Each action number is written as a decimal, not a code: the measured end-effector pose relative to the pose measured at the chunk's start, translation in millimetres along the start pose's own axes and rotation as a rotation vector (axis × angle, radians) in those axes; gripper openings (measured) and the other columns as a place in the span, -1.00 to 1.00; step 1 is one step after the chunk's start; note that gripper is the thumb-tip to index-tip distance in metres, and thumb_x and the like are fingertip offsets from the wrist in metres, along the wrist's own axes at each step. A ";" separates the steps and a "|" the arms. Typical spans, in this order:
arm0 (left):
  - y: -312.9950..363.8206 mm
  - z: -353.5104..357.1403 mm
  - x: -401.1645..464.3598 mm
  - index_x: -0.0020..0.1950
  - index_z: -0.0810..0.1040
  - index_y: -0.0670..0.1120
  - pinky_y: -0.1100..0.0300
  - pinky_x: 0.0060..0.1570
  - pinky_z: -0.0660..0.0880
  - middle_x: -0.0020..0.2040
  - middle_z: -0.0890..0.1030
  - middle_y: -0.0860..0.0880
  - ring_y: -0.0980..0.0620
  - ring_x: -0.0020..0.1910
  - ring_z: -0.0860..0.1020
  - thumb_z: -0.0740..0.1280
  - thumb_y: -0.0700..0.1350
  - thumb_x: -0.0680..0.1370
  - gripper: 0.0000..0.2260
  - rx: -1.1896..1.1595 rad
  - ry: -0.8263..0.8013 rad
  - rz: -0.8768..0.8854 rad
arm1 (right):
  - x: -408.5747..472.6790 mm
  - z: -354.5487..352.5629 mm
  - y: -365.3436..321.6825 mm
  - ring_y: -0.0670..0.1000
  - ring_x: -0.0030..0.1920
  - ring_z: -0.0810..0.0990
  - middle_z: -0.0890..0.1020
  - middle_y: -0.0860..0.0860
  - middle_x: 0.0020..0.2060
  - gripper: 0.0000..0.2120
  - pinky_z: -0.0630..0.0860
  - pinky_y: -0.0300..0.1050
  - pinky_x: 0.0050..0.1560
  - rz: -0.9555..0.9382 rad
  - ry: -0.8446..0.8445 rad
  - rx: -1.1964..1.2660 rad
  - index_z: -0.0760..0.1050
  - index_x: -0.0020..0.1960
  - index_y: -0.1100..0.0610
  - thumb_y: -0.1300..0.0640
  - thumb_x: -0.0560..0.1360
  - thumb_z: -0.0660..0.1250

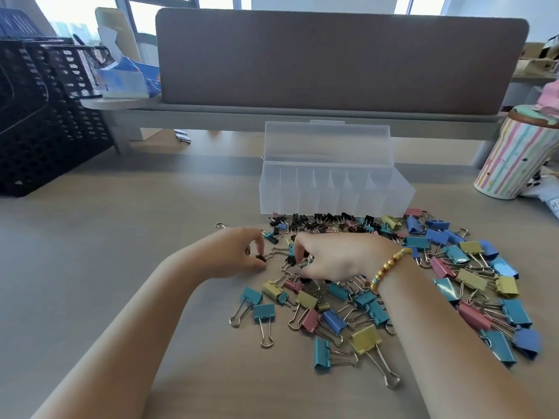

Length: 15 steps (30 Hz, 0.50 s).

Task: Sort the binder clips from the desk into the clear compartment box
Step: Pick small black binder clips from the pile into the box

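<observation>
A heap of binder clips in blue, teal, yellow, pink and black covers the desk in front of me, with small black ones nearest the box. The clear compartment box stands open behind the heap, lid up, and its compartments look empty. My left hand pinches a small dark clip at the heap's left edge. My right hand, with a gold bead bracelet on the wrist, reaches into the heap and pinches a small black clip between thumb and fingers.
Black mesh organisers stand at the far left. A striped pastel container sits at the right. A grey partition panel rises behind a low shelf beyond the box. Bare desk lies to the left of the heap.
</observation>
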<state>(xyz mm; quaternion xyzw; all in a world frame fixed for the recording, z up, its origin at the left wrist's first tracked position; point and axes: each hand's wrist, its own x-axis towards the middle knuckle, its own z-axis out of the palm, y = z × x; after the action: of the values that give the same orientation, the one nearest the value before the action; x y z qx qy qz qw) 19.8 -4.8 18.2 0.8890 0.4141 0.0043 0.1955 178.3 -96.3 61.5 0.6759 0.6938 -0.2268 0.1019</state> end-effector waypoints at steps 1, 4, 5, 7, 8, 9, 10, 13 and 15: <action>0.5 0.6 0.3 0.10 0.47 0.00 0.30 -0.39 0.28 -0.31 0.39 0.14 0.20 -0.37 0.35 0.33 0.06 0.50 -0.77 0.013 0.003 -0.006 | -0.5 0.6 -1.7 -0.07 -0.34 0.37 0.43 -0.03 -0.31 -0.66 0.26 -0.20 -0.40 0.001 -0.013 -0.030 0.25 0.29 0.11 0.02 0.58 0.20; 3.8 2.2 0.0 0.10 0.46 -0.03 0.27 -0.34 0.30 -0.29 0.40 0.14 0.15 -0.33 0.38 0.30 0.07 0.52 -0.76 0.071 0.018 -0.024 | 3.7 5.6 -5.8 0.00 -0.22 0.43 0.49 0.05 -0.15 -0.54 0.32 -0.19 -0.37 0.017 -0.024 -0.096 0.17 0.38 0.17 0.01 0.58 0.20; 4.9 2.9 0.2 0.11 0.45 -0.04 0.25 -0.29 0.32 -0.25 0.43 0.11 0.11 -0.29 0.40 0.28 0.07 0.53 -0.76 0.095 0.027 -0.031 | 5.7 7.2 -6.7 0.00 -0.19 0.44 0.51 0.06 -0.09 -0.52 0.31 -0.20 -0.37 0.024 -0.020 -0.096 0.16 0.39 0.18 0.00 0.58 0.20; 5.6 5.0 1.4 0.13 0.43 -0.07 0.22 -0.20 0.36 -0.14 0.52 0.03 0.04 -0.22 0.44 0.24 0.06 0.55 -0.75 0.144 0.053 -0.047 | 9.1 8.7 -8.3 0.05 -0.08 0.47 0.52 0.10 0.05 -0.46 0.30 -0.19 -0.34 0.038 -0.020 -0.105 0.15 0.41 0.21 -0.04 0.57 0.21; 5.4 6.2 2.5 0.14 0.42 -0.07 0.21 -0.18 0.38 -0.09 0.55 -0.01 0.02 -0.20 0.46 0.23 0.06 0.56 -0.74 0.158 0.066 -0.059 | 10.8 9.6 -9.1 0.07 -0.05 0.47 0.51 0.12 0.07 -0.45 0.30 -0.19 -0.33 0.047 -0.016 -0.119 0.15 0.41 0.22 -0.05 0.57 0.22; 4.9 7.6 3.4 0.14 0.41 -0.08 0.20 -0.17 0.42 -0.05 0.58 -0.03 0.00 -0.19 0.49 0.22 0.05 0.56 -0.74 0.165 0.079 -0.071 | 12.9 11.1 -9.6 0.07 -0.07 0.46 0.51 0.12 0.03 -0.47 0.30 -0.19 -0.35 0.053 0.000 -0.129 0.17 0.39 0.22 -0.04 0.57 0.22; 4.4 9.1 4.1 0.15 0.40 -0.08 0.17 -0.15 0.45 -0.03 0.59 -0.05 -0.02 -0.16 0.51 0.21 0.04 0.56 -0.75 0.164 0.089 -0.080 | 16.0 13.2 -9.8 0.05 -0.11 0.45 0.50 0.10 -0.03 -0.52 0.30 -0.19 -0.36 0.057 0.030 -0.129 0.21 0.36 0.22 -0.02 0.57 0.22; 4.2 12.2 4.8 0.15 0.40 -0.09 0.13 -0.08 0.48 -0.02 0.58 -0.06 -0.04 -0.09 0.54 0.23 0.01 0.55 -0.75 0.148 0.099 -0.088 | 28.1 21.7 -7.3 0.05 -0.16 0.47 0.48 0.03 -0.18 -0.73 0.37 -0.14 -0.29 0.074 0.194 -0.093 0.33 0.23 0.18 0.08 0.59 0.19; 4.0 12.1 6.0 0.14 0.41 -0.09 0.14 -0.12 0.48 -0.07 0.57 -0.04 -0.03 -0.14 0.53 0.25 -0.01 0.54 -0.76 0.107 0.105 -0.096 | 32.6 24.1 -5.8 0.05 -0.15 0.46 0.49 0.03 -0.17 -0.81 0.38 -0.11 -0.22 0.071 0.276 -0.095 0.37 0.16 0.16 0.11 0.59 0.16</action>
<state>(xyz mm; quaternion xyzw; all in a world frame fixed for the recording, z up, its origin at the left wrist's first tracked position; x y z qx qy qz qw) 28.7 -6.8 7.5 0.8757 0.4657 0.0196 0.1258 166.5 -78.1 26.8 0.7190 0.6869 -0.0951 0.0455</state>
